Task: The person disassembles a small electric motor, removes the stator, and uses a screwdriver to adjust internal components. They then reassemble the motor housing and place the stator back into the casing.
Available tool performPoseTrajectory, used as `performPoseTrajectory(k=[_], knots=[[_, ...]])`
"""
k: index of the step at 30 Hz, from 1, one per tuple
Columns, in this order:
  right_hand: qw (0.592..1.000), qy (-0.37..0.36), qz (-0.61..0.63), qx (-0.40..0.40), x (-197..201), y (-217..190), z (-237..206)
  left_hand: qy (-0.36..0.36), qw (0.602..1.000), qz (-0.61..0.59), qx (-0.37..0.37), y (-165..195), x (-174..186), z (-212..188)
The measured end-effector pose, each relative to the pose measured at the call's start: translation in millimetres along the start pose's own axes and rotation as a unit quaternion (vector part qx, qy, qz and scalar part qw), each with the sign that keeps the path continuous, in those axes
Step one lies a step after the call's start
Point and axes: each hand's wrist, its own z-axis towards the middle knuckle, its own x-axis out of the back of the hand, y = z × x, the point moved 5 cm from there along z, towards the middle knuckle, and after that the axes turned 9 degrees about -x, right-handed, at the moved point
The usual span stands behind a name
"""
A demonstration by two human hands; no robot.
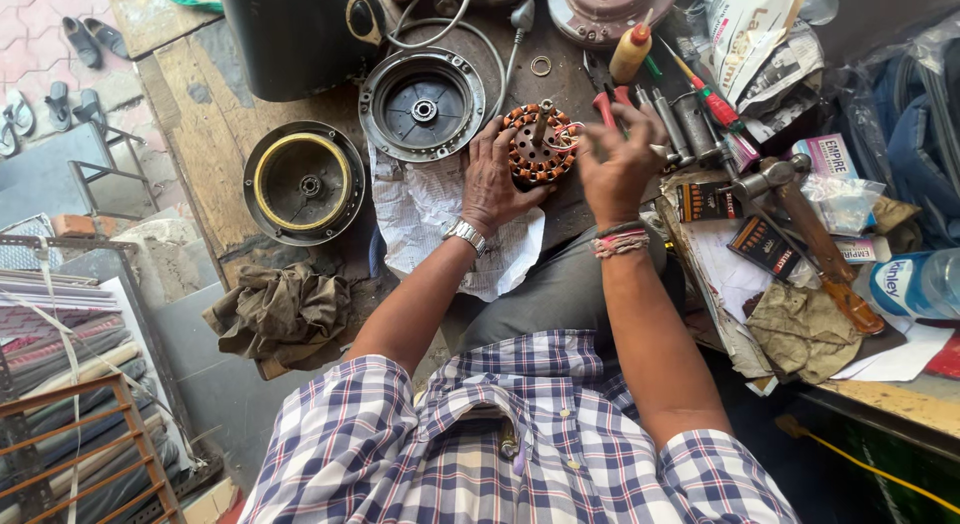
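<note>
Two housing halves [423,105] already off, left hand [490,179] gripping copper-wound motor core [538,144], right hand [618,164] spread above; reassembly pending.

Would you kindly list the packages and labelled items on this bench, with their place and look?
Pink-and-white carton: right side, rectangular.
Two dark packets: right of the right hand, black with orange.
Plastic bottle: far right edge, lying down, blue-and-white label.
Squeeze bottle: top centre, yellow, red tip.
</note>
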Motion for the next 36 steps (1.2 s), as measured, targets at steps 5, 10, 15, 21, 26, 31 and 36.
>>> performPoseTrajectory(k=[5,10,15,21,26,31,36], knots=[[0.985,-0.043,-0.135,0.096,-19,-24,-9,0.008,1.0,0.012,0.001,0,0,-2],[0.978,-0.07,-0.156,0.123,-28,-32,-3,0.009,1.0,0.003,-0.004,0,0,1],[0.977,-0.071,-0.168,0.115,-34,-42,-2,0.015,1.0,-0.023,0.006,0,1,0],[0.979,-0.05,-0.161,0.117,-39,-42,-4,0.008,0.999,-0.04,0.02,-4,0,-1],[0.98,-0.053,-0.142,0.126,-39,-44,-3,0.001,0.999,-0.032,0.013,-6,0,2],[0.976,-0.078,-0.164,0.118,-28,-45,2,0.011,1.0,-0.026,0.003,-3,0,1],[0.971,-0.083,-0.191,0.115,-33,-40,1,0.001,0.999,-0.047,0.022,-4,-2,1]])
